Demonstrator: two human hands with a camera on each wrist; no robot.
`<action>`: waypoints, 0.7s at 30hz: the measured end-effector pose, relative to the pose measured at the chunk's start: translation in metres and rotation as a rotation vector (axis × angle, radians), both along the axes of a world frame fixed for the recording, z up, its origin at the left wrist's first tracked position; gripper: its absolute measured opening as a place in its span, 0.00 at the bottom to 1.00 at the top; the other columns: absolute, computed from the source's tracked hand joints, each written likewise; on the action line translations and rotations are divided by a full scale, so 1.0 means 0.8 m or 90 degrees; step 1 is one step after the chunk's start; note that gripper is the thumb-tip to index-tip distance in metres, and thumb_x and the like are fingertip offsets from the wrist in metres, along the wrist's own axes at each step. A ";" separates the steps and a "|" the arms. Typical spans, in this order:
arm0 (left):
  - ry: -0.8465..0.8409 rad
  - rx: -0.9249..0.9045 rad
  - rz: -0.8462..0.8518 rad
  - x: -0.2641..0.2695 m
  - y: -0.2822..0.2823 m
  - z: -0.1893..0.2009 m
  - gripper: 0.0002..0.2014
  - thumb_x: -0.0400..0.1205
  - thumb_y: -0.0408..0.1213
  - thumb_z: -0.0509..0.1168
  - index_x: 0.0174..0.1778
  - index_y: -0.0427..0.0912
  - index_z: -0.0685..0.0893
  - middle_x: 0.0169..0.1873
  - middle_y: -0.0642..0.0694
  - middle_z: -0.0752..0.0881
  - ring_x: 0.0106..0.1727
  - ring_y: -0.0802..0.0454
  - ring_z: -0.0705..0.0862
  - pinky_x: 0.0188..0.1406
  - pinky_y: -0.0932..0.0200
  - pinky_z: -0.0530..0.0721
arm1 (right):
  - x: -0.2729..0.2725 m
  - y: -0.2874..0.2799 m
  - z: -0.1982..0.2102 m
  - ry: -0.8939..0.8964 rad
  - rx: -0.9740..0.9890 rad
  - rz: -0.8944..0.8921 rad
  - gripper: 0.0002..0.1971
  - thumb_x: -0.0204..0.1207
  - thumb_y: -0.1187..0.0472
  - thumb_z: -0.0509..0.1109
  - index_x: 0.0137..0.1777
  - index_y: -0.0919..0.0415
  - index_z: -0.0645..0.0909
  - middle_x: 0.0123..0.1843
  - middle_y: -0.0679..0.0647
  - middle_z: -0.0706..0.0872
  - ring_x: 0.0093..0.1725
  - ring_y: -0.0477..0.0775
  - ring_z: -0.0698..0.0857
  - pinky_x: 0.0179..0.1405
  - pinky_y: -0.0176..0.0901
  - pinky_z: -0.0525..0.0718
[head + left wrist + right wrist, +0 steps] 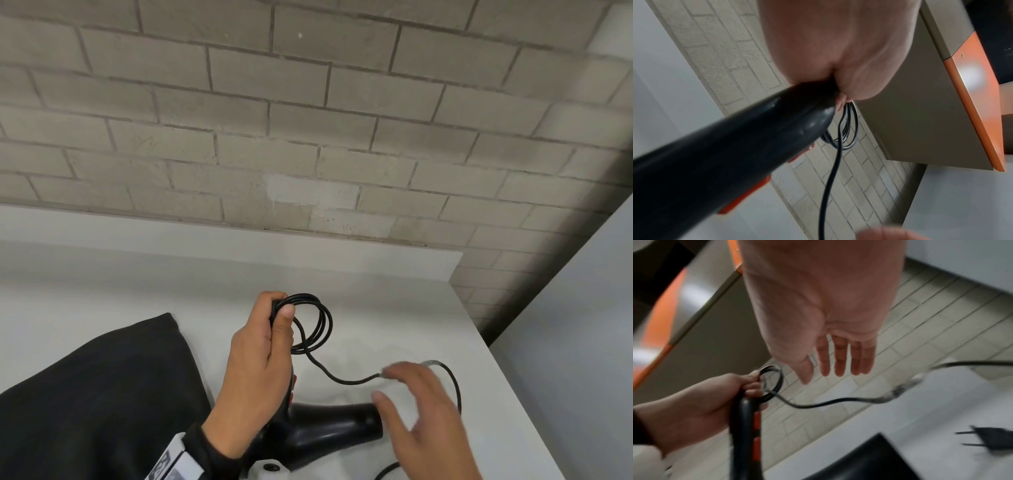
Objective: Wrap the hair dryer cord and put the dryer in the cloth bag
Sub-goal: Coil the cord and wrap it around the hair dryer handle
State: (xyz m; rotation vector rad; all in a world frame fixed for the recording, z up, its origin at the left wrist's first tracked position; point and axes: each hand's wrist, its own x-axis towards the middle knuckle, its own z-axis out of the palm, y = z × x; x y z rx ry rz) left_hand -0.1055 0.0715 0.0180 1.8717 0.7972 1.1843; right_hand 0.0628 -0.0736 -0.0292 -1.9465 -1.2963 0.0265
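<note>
The black hair dryer (329,425) is held above the white table (394,308), with its barrel pointing right. My left hand (281,308) grips the end of its handle and pinches several loops of the black cord (320,322) against it. The left wrist view shows the handle (735,154) and the cord coil (849,129) below my fist. The loose cord (828,402) runs right to the plug (986,439) lying on the table. My right hand (394,383) hovers by the loose cord with straight fingers (838,360) and holds nothing. The black cloth bag (102,394) lies flat on the left.
A grey brick wall (308,120) stands behind the table. The table's right edge (507,377) drops beside a white panel (582,325). An orange-edged cabinet (972,97) hangs overhead.
</note>
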 end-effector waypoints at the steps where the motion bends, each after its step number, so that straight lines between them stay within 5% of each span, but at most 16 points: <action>1: 0.001 -0.001 -0.003 0.001 -0.002 0.000 0.08 0.89 0.43 0.53 0.52 0.50 0.78 0.28 0.43 0.77 0.27 0.42 0.76 0.24 0.52 0.79 | -0.011 0.008 0.002 0.010 -0.011 0.055 0.18 0.74 0.43 0.67 0.63 0.43 0.79 0.64 0.39 0.80 0.67 0.33 0.75 0.67 0.18 0.65; 3: -0.004 -0.011 -0.011 0.001 -0.006 0.002 0.08 0.88 0.45 0.53 0.52 0.52 0.77 0.29 0.42 0.78 0.25 0.43 0.77 0.21 0.54 0.82 | -0.035 0.021 0.007 0.036 -0.087 0.140 0.24 0.77 0.39 0.65 0.73 0.36 0.68 0.75 0.30 0.68 0.76 0.28 0.63 0.74 0.22 0.59; 5: -0.009 -0.021 -0.018 0.001 -0.008 0.003 0.09 0.88 0.47 0.53 0.52 0.53 0.77 0.30 0.41 0.78 0.23 0.44 0.77 0.19 0.49 0.84 | -0.050 0.032 0.012 0.055 -0.156 0.205 0.22 0.80 0.39 0.63 0.72 0.30 0.62 0.72 0.24 0.68 0.75 0.27 0.63 0.76 0.30 0.62; 8: -0.008 -0.011 -0.007 -0.003 -0.004 0.001 0.09 0.87 0.49 0.52 0.52 0.54 0.76 0.30 0.43 0.79 0.24 0.44 0.78 0.23 0.44 0.83 | -0.063 0.040 0.026 0.050 -0.043 0.232 0.08 0.82 0.46 0.63 0.58 0.36 0.72 0.51 0.35 0.82 0.55 0.37 0.81 0.54 0.31 0.78; 11: -0.003 -0.008 0.002 -0.007 0.000 -0.001 0.10 0.87 0.50 0.51 0.53 0.55 0.76 0.31 0.44 0.79 0.27 0.44 0.78 0.29 0.40 0.82 | -0.065 0.036 0.049 -0.048 0.111 0.194 0.05 0.82 0.50 0.63 0.54 0.43 0.80 0.43 0.38 0.80 0.43 0.37 0.81 0.41 0.27 0.78; 14: -0.011 -0.021 -0.024 -0.007 -0.005 -0.001 0.13 0.87 0.54 0.48 0.52 0.55 0.76 0.31 0.43 0.78 0.24 0.43 0.78 0.24 0.39 0.81 | -0.062 0.032 0.084 -0.125 0.186 0.214 0.07 0.82 0.56 0.66 0.53 0.53 0.85 0.40 0.42 0.79 0.37 0.36 0.76 0.36 0.27 0.76; 18: -0.011 0.033 -0.073 -0.007 -0.014 -0.002 0.23 0.82 0.70 0.45 0.54 0.58 0.74 0.29 0.50 0.79 0.25 0.55 0.76 0.25 0.58 0.80 | -0.056 0.034 0.123 -0.136 0.180 0.245 0.07 0.82 0.57 0.66 0.52 0.54 0.86 0.40 0.46 0.79 0.38 0.39 0.78 0.39 0.27 0.76; 21: -0.022 0.053 -0.125 -0.008 -0.018 0.001 0.24 0.82 0.70 0.47 0.56 0.56 0.75 0.29 0.49 0.80 0.26 0.55 0.76 0.27 0.64 0.75 | -0.050 0.042 0.142 -0.117 0.152 0.276 0.06 0.82 0.58 0.67 0.53 0.52 0.86 0.40 0.44 0.79 0.38 0.37 0.78 0.41 0.23 0.73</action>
